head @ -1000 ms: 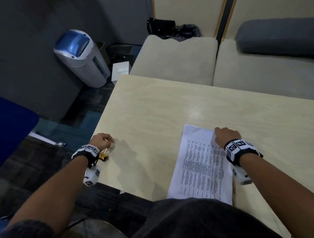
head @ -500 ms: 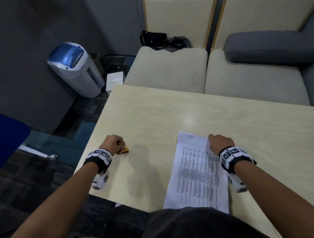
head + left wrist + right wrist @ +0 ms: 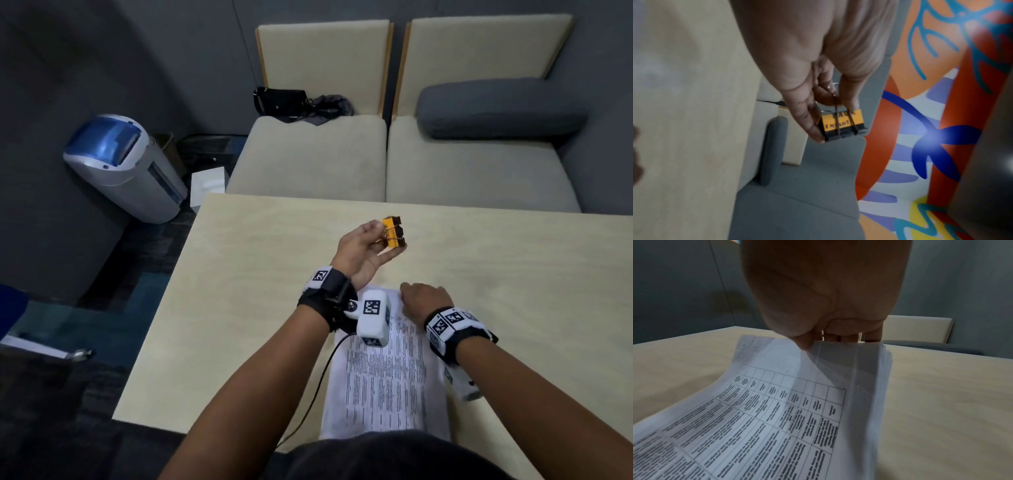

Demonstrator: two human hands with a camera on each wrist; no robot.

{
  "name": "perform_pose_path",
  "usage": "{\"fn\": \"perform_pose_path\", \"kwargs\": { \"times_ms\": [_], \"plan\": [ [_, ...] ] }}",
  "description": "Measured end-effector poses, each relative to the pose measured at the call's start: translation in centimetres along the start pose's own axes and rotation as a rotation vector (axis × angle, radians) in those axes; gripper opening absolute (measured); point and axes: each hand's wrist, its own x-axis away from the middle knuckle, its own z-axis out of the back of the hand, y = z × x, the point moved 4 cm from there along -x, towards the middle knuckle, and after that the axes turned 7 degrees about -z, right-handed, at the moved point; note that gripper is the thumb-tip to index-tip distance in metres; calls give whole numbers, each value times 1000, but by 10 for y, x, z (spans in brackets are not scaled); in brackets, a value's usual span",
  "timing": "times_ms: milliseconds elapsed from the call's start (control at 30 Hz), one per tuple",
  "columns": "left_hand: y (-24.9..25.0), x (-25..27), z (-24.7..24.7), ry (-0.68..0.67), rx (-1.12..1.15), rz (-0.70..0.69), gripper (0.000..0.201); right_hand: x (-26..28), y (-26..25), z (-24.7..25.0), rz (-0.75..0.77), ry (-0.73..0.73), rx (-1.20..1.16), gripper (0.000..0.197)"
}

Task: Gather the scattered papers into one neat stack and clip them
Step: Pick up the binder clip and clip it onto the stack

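A stack of printed papers (image 3: 387,377) lies at the near edge of the pale wooden table (image 3: 260,260). My right hand (image 3: 423,299) grips the stack's far end; in the right wrist view the thumb lies on top of the papers (image 3: 789,410), the fingers go under them, and that end is lifted off the table. My left hand (image 3: 368,245) is raised above the table, beyond the papers, and pinches an orange and black binder clip (image 3: 394,232) by its wire handles. The left wrist view shows the clip (image 3: 842,125) held between thumb and fingers.
Two beige sofa seats (image 3: 308,157) with a grey bolster (image 3: 500,108) and a black bag (image 3: 281,99) stand beyond the table. A blue-lidded bin (image 3: 120,164) and a white box (image 3: 209,183) sit on the floor at left. A cable (image 3: 315,387) hangs from my left wrist.
My left hand picked the clip up from the table's left edge and carried it right and upward, past the papers' far end. My right hand stayed on the papers.
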Motion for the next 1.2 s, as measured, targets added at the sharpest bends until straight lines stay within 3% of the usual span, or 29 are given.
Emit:
{"fn": "perform_pose_path", "kwargs": {
  "times_ms": [133,433,533,633,767,967,1133,1200],
  "plan": [
    [30,-3,-23,-60,116,-164,16,2,1,-1,14,27,-14,25],
    [60,-7,-27,-30,176,-77,24,4,-1,2,-1,-3,-45,23],
    [57,-9,-20,79,176,-91,18,3,-1,2,-4,-7,-43,23],
    [52,-12,-7,303,186,-121,24,2,-2,2,-8,-24,-38,23],
    [42,-19,8,475,-16,-109,30,2,-3,3,-7,-38,-35,23],
    [24,-32,10,390,-391,74,19,1,-2,2,-5,-26,-61,22],
    [8,-39,12,354,-482,86,27,4,0,4,5,-16,-61,22],
    [1,-47,18,384,-618,57,30,4,1,4,7,-12,-67,23]
  ]
}}
